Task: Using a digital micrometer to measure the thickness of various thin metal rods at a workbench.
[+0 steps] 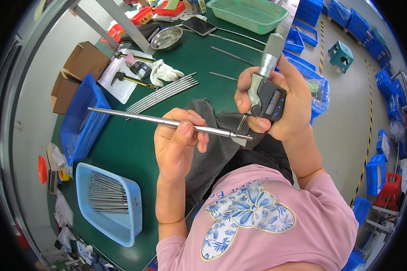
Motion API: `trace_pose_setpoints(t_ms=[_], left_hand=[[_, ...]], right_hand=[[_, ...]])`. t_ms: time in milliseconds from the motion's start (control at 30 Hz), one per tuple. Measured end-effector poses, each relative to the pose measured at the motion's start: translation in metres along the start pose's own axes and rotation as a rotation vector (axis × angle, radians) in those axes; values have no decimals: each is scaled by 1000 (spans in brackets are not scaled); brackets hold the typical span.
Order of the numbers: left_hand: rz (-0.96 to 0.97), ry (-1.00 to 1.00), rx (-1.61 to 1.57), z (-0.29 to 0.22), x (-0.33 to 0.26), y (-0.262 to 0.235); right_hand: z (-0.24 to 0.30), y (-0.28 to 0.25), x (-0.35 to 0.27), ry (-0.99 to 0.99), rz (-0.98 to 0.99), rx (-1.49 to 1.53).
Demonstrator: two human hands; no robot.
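While gripped mid-length in the left hand (pixel 178 142), rod (pixel 167 121) lying level over the green table (pixel 135 149), right tip set in the micrometer (pixel 267 97) frame. Right hand (pixel 285 106) clenched around micrometer, thumb on its dark body, thimble pointing up and away. Grey cloth (pixel 212 149) spread under both hands at near edge.

Near left: pale blue basket (pixel 133 212) holding a pile of similar rods (pixel 106 194). Left edge: darker blue basket (pixel 83 122), contents not visible. Far left: open cardboard boxes (pixel 74 74). Far centre: steel bowl (pixel 166 37), insides unclear; green basket (pixel 251 16), contents cannot be told. Between: row of loose rods (pixel 163 93), white glove (pixel 165 72), calipers (pixel 131 79) on a sheet, phone (pixel 199 25). Right, off the table: blue crates (pixel 375 174) on floor.
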State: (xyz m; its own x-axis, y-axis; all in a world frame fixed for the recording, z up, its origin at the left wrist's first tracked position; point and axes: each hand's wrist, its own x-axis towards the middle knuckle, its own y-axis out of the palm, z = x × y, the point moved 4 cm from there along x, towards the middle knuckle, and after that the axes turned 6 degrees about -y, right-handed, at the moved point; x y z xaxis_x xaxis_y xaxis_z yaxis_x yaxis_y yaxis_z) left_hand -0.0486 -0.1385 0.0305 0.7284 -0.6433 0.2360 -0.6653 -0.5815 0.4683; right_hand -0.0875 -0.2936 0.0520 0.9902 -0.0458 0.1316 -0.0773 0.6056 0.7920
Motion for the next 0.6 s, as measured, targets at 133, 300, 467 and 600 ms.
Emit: trace_pose_setpoints(t_ms=[133, 300, 467, 600], left_hand=[[-6, -9, -6, 1, 0, 0], [5, -17, 24, -1, -1, 0], [-14, -17, 51, -3, -1, -2], [-21, -11, 79, -6, -1, -1]], right_hand=[[-3, -4, 0, 77, 64, 90], [-5, -3, 0, 88, 77, 104], [-5, 0, 2, 62, 31, 57], [-6, 1, 3, 75, 42, 39]])
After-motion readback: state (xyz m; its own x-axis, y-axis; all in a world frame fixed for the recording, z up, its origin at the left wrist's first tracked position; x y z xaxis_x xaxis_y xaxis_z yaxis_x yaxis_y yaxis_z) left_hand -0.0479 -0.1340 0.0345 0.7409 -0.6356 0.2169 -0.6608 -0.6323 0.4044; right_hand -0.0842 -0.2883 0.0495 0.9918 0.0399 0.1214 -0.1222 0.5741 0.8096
